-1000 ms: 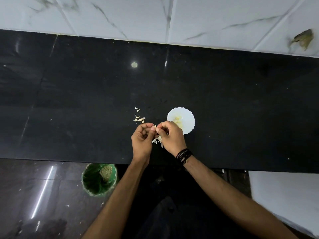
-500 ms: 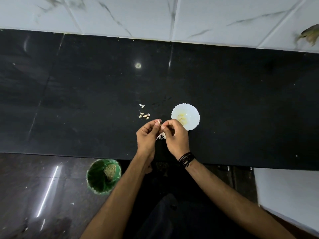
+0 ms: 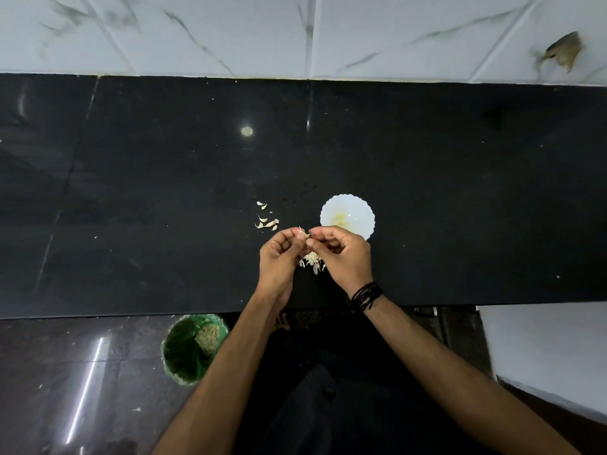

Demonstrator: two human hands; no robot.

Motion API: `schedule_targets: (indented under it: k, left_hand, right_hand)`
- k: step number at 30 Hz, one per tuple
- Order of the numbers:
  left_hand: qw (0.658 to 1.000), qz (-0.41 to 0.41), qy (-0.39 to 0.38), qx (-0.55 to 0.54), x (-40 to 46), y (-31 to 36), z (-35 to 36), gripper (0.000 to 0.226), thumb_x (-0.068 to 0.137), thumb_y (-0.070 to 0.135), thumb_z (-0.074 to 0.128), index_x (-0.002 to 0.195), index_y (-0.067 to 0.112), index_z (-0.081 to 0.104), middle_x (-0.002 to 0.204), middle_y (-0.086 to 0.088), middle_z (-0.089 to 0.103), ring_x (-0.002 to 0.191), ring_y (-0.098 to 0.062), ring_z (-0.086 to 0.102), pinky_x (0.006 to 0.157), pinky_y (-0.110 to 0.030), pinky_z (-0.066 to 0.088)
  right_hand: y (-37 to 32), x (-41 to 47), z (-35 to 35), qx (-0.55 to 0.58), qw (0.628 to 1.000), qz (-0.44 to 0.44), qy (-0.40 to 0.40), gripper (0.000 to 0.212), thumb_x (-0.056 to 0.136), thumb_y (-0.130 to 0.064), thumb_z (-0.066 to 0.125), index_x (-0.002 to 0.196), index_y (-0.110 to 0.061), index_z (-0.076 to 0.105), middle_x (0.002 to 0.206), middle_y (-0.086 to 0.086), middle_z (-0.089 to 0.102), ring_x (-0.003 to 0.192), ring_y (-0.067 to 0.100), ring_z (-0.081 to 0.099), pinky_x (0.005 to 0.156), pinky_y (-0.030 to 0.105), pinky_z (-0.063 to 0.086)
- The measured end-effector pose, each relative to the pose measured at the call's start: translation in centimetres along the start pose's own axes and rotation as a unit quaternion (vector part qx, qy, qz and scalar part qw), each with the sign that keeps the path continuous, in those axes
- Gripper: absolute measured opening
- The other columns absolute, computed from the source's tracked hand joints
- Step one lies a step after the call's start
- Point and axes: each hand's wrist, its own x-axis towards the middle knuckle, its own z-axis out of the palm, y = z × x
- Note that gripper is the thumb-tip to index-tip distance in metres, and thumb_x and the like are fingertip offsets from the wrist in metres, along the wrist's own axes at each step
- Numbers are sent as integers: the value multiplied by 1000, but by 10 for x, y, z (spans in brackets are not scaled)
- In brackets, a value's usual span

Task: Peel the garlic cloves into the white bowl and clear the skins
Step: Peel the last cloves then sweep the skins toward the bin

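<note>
My left hand (image 3: 279,257) and my right hand (image 3: 341,254) meet fingertip to fingertip over the black counter, both pinching one small garlic clove (image 3: 305,235). A little heap of pale skins (image 3: 312,260) lies on the counter under and between the hands. The white scalloped bowl (image 3: 358,206) stands just beyond my right hand, with yellowish peeled cloves (image 3: 340,220) inside. Several unpeeled cloves (image 3: 267,221) lie loose to the left of the bowl.
The black counter (image 3: 131,192) runs the full width, with a white marble-tiled wall (image 3: 262,31) behind it. A green bin (image 3: 192,348) holding scraps stands on the dark floor below the counter's front edge, left of my left arm.
Both hands have stayed together working on the clove, with small shifts of the fingers. The view has drifted slightly; the bowl and loose cloves have not moved.
</note>
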Motion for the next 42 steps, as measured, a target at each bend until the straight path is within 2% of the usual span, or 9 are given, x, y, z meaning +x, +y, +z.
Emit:
schedule_targets:
  k: [4, 9, 14, 18, 25, 31, 35, 39, 42]
  left_hand:
    - [1000, -6, -18, -8, -1, 3, 7, 11, 97, -2, 59, 101, 5, 67, 88, -4, 70, 85, -14, 68, 82, -26, 57]
    - [999, -7, -31, -7, -2, 7, 5, 13, 96, -4, 58, 95, 5, 67, 89, -5, 68, 85, -14, 65, 84, -29, 56]
    - [998, 19, -9, 62, 1, 7, 1, 9, 94, 1, 66, 90, 7, 70, 83, -6, 68, 74, -14, 64, 71, -23, 55]
    - [996, 25, 30, 77, 0, 5, 4, 12, 92, -2, 66, 87, 8, 70, 82, -9, 68, 73, -16, 65, 70, -24, 56]
    - [994, -9, 68, 81, -2, 6, 3, 16, 92, -7, 63, 86, 6, 69, 72, -6, 69, 59, -13, 62, 64, -25, 56]
    - [994, -29, 82, 68, 1, 8, 3, 19, 91, -11, 59, 84, 4, 68, 71, -10, 68, 56, -16, 60, 59, -25, 53]
    - [993, -40, 102, 52, 2, 9, 5, 18, 90, -13, 58, 84, 2, 67, 72, -13, 66, 53, -14, 58, 54, -22, 51]
    - [990, -52, 122, 47, 5, 9, 9, 18, 90, -14, 55, 84, 0, 66, 70, -12, 65, 50, -13, 55, 51, -21, 49]
    - [988, -79, 132, 12, 8, 9, 11, 14, 91, -12, 54, 94, -5, 66, 72, -13, 65, 53, -13, 56, 54, -21, 52]
  right_hand:
    - [-2, 5, -8, -15, 1000, -23, 4, 6, 83, -13, 81, 88, -15, 79, 80, -12, 75, 74, -2, 68, 71, 10, 49]
    - [-4, 7, -11, -30, 999, -31, -29, 3, 87, -11, 77, 87, -12, 74, 77, -13, 71, 71, -5, 65, 70, 8, 48]
    - [-3, 7, -9, -54, 996, -49, -42, 1, 88, -7, 73, 89, -8, 73, 78, -11, 69, 71, -5, 64, 71, 8, 47]
    - [-1, 2, -6, -64, 996, -63, -28, 3, 88, -8, 74, 90, -8, 74, 77, -11, 71, 67, -3, 65, 64, 7, 47]
    - [5, 2, -2, -136, 976, -166, -27, 7, 85, -9, 77, 87, -13, 72, 85, -4, 69, 76, 7, 65, 70, 18, 53]
    - [7, 5, 4, -211, 954, -209, -46, 13, 86, 0, 66, 86, -12, 62, 85, -6, 58, 77, 8, 53, 68, 16, 41]
    - [5, 8, 8, -270, 925, -261, -57, 15, 87, 3, 59, 86, -12, 57, 86, -1, 55, 80, 18, 52, 73, 28, 45]
    - [7, 9, 11, -330, 893, -303, -50, 17, 82, 4, 58, 86, -12, 55, 86, 3, 54, 77, 24, 53, 71, 37, 47]
    - [8, 10, 14, -357, 880, -312, -29, 18, 81, 3, 58, 88, -13, 54, 86, 4, 53, 76, 24, 52, 71, 38, 46]
